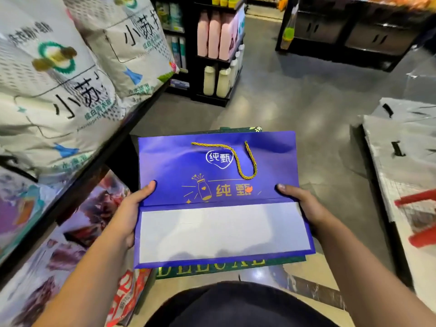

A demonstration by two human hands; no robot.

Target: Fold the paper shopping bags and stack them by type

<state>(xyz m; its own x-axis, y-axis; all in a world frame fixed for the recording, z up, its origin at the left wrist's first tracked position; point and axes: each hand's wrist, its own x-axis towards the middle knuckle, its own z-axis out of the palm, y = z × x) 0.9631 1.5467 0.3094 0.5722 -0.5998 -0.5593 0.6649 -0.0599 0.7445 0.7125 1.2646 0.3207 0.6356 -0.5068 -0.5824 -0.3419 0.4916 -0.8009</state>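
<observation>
Dark clothing nearest, then left hand & right hand pinching side edges of flat blue paper bag over green bag, thumbs on top, fingers hidden under; prob light, stiffish, creases easily, so edge grip suits; green bag mostly covered.

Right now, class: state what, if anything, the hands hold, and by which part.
The blue paper bag: left hand grips its left edge, right hand its right edge.
</observation>
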